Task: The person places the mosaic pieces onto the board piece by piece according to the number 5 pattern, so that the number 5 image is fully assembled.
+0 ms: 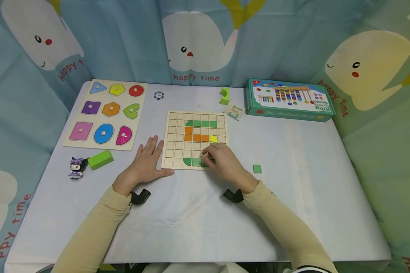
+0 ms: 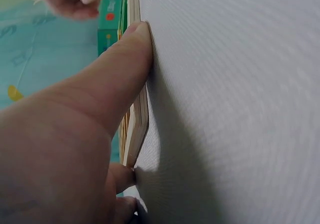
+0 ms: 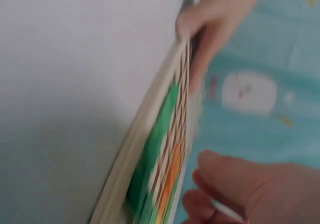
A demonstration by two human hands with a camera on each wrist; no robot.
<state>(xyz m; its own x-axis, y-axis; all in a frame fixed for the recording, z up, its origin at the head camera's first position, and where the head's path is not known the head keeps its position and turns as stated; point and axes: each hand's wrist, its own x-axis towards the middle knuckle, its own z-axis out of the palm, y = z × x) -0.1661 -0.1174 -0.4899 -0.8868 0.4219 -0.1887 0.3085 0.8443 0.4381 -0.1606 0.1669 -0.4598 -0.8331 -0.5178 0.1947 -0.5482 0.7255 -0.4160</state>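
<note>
A square wooden grid board (image 1: pixel 174 140) lies on the table, holding green tiles (image 1: pixel 205 124), orange tiles (image 1: pixel 197 137), a yellow tile (image 1: pixel 213 138) and a lower green row (image 1: pixel 195 162). My left hand (image 1: pixel 145 163) rests at the board's left side with fingers extended; its thumb (image 2: pixel 132 52) touches the near edge. Over the board's lower right part is my right hand (image 1: pixel 223 161), fingers loosely bent, with a gap between thumb and forefinger. No tile shows in the right fingers (image 3: pixel 220 169). The right hand hides some squares beneath it. One green tile (image 1: pixel 257 169) lies to the right.
At left is a knob shape puzzle (image 1: pixel 114 96), with a green block (image 1: pixel 101 159) and a small figurine (image 1: pixel 76 168) below it. Behind the board are a chip (image 1: pixel 158 95), a notched green block (image 1: pixel 224 96) and a pattern card (image 1: pixel 234 110). A game box (image 1: pixel 288 100) stands back right.
</note>
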